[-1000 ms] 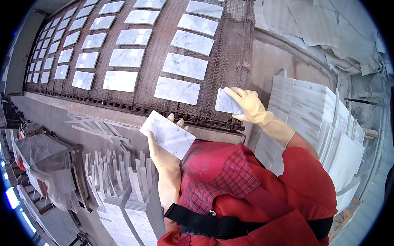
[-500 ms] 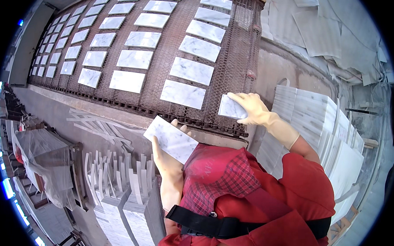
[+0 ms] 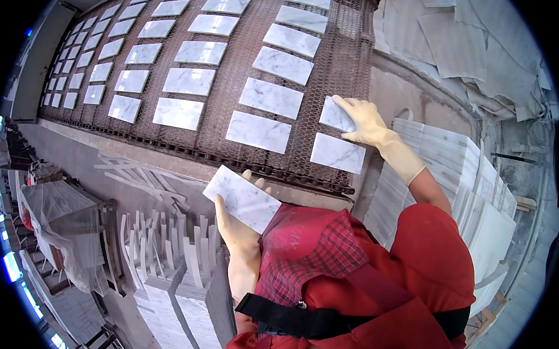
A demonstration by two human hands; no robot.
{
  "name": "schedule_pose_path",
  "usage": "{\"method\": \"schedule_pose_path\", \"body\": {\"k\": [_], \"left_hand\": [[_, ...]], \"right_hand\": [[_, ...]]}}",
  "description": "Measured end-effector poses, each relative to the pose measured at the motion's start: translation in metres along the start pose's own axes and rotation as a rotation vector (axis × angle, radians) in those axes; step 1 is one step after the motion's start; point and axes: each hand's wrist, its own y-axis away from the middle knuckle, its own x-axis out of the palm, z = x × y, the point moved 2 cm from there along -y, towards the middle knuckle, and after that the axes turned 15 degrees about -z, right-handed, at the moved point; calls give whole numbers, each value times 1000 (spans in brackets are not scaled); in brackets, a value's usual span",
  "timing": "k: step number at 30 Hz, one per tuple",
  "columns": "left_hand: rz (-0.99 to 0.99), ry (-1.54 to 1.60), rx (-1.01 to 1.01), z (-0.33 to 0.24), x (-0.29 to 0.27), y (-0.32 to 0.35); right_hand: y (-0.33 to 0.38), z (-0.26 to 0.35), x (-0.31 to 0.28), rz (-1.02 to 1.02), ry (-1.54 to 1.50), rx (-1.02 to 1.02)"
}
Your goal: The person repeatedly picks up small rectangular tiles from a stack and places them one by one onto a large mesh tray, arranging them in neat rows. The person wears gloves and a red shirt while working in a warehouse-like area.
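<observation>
My left hand (image 3: 239,240), in a pale rubber glove, holds a white, grey-veined marble tile (image 3: 242,197) in front of my body, thumb on its near edge and fingertips showing past the far one. At the right end of the brown mesh conveyor belt (image 3: 218,100), my gloved right hand (image 3: 369,127) is closed on another marble tile (image 3: 335,115) by its right side. Whether that tile rests fully on the mesh I cannot tell. Just nearer to me lies a loose marble tile (image 3: 337,153). Rows of similar tiles (image 3: 258,131) cover the belt to the left.
Large pale stone slabs (image 3: 407,142) lean on my right. Stacked slabs with upright thin strips (image 3: 172,289) stand at lower left. Thin stone strips (image 3: 141,176) lie on the floor beside the belt. A plastic-wrapped stack (image 3: 66,231) stands farther left.
My right hand has moved farther away and now grips a tile there. One tile lies on the belt near where the hand was. Rows on the left have shifted slightly; my left hand is unchanged.
</observation>
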Motion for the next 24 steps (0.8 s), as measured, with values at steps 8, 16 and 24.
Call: {"method": "schedule_pose_path", "body": {"k": [8,16,24], "left_hand": [[-15,20,4,1,-5,-1],[-27,26,10,7,-9,-2],[-28,-31,82,9,-12,7]], "right_hand": [[-9,-13,-12,-120,-141,-33],[-63,-59,-20,-170,34,37],[-53,-71,-2,-226,119,-53]]}}
